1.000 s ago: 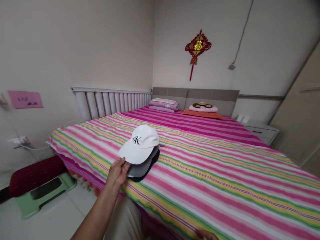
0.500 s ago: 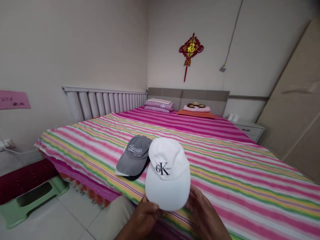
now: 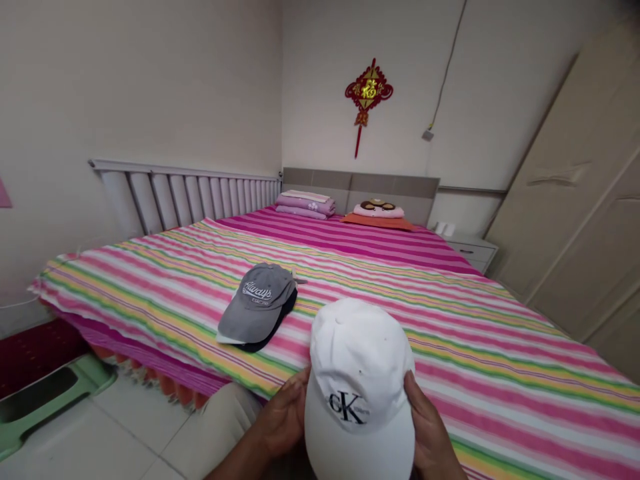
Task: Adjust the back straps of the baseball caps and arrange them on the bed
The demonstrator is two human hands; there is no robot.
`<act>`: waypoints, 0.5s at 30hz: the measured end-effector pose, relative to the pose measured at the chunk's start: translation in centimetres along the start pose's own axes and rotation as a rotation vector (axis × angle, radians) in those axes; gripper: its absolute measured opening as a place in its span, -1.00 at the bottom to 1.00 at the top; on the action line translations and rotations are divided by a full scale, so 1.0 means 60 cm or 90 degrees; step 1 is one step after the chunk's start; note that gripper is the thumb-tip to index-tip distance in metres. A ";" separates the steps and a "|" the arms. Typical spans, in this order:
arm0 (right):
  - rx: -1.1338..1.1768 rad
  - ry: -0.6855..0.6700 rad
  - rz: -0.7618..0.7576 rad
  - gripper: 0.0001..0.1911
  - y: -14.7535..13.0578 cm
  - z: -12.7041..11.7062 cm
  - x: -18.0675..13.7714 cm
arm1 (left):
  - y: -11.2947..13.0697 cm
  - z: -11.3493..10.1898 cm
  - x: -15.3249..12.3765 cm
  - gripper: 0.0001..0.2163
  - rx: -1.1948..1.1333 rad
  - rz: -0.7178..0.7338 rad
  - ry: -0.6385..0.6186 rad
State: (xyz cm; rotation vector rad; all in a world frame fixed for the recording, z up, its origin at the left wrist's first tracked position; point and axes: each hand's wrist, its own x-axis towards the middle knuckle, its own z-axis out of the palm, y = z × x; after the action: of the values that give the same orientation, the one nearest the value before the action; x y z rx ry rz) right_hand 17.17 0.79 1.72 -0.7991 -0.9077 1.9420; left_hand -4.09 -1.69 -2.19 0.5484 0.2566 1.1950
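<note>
At the near edge of the bed, the white cap is held up between both hands, its crown toward the headboard and its brim toward the wearer of the camera. The left hand has its fingers curled in against the cap's left side, and the right hand presses its thumb on the opposite side; how far the other fingers wrap underneath is hidden. Because the hold appears to rest on the sides alone, uneven pressure could dent the soft crown or let the cap twist. Should one hand loosen, it could drop past the mattress edge, near the trouser leg and the tiled floor. Nearby, the grey cap lies over a dark cap on the striped sheet; a careless sweep to the left could knock that stack askew, or a tug on the cloth could shift it.
</note>
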 end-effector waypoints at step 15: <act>0.094 0.052 -0.063 -0.60 0.048 -0.027 -0.034 | 0.003 0.029 0.003 -0.73 0.060 -0.124 0.121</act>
State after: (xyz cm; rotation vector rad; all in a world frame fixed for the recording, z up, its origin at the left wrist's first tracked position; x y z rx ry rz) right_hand 18.21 -1.68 -1.15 -0.7275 -0.7330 1.8524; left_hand -3.35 -1.92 -0.60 0.4790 0.5194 1.0497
